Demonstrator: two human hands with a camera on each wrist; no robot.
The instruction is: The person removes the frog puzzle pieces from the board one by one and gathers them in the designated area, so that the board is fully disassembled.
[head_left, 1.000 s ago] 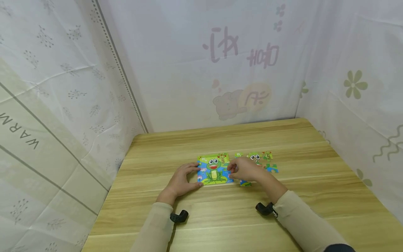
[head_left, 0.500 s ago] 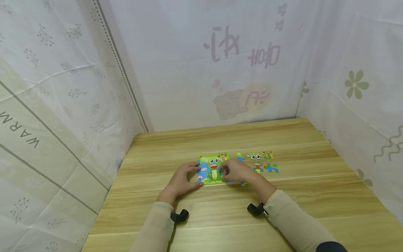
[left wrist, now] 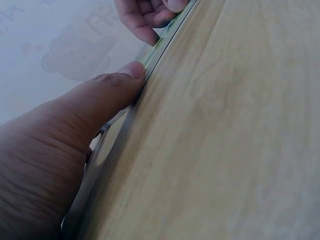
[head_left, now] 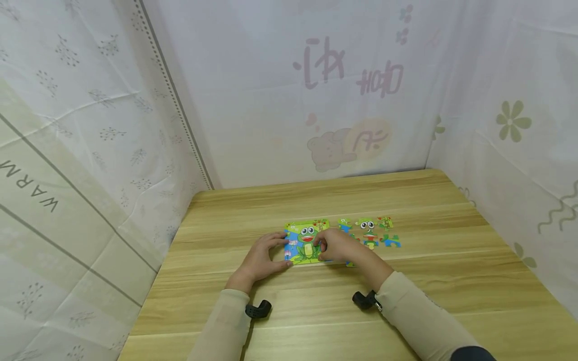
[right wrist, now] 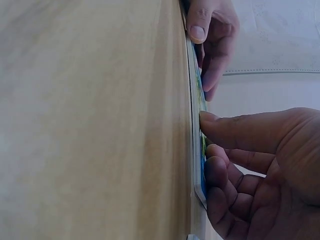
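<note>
A flat frog picture puzzle board [head_left: 308,250] lies on the wooden table. My left hand [head_left: 259,260] rests against its left side, fingers spread along the edge and thumb [left wrist: 131,72] at the near corner. Over the right part of the board is my right hand [head_left: 340,245], with fingers bent. In the right wrist view its thumb [right wrist: 210,120] touches the board's face, and the other fingers [right wrist: 217,167] curl against it. Whether a piece sits between those fingers is hidden. Loose frog puzzle pieces [head_left: 369,234] lie right of the board, some partly behind the right hand.
The wooden table [head_left: 289,311] has a printed white cloth [head_left: 253,100] hanging behind it and at both sides. Small black wrist cameras [head_left: 258,309] sit at each sleeve cuff.
My right hand has moved left from the board's right edge onto its face, uncovering more of the loose pieces. Since half a second ago it has barely shifted. The left hand stays in place.
</note>
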